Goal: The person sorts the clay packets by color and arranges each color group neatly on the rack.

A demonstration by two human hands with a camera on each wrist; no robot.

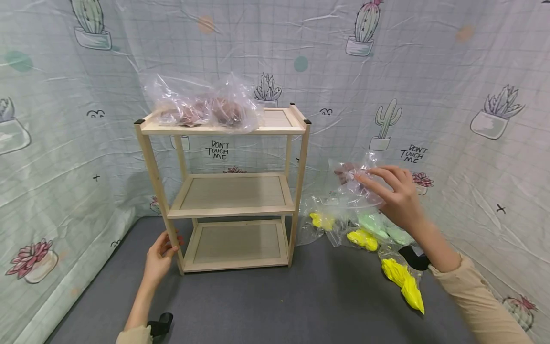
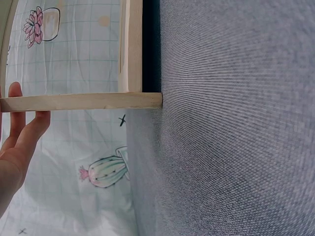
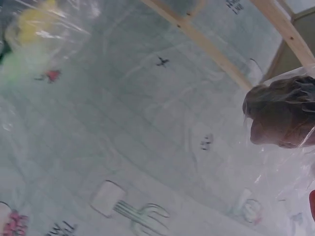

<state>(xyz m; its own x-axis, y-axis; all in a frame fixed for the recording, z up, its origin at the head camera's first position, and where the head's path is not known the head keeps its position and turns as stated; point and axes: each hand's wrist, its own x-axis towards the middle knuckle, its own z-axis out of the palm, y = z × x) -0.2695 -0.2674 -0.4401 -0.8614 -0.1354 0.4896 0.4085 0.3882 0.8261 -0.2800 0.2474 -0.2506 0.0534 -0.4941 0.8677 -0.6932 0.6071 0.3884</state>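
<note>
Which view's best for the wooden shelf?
Head. It frames the whole wooden shelf: all three tiers, plus the left hand at a front leg. Left wrist: only that leg and cut-off tier edges, close up. Right wrist: just slanted frame pieces, upper right, partly hidden by the plastic bag.

A clear plastic bag [image 1: 349,185] with brown contents is held aloft just right of an upright, three-tier wooden shelf [image 1: 234,192]

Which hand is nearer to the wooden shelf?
Left. The left hand holds the wooden shelf by its front left post; the right hand is apart, to its right, holding a clear bag.
</note>
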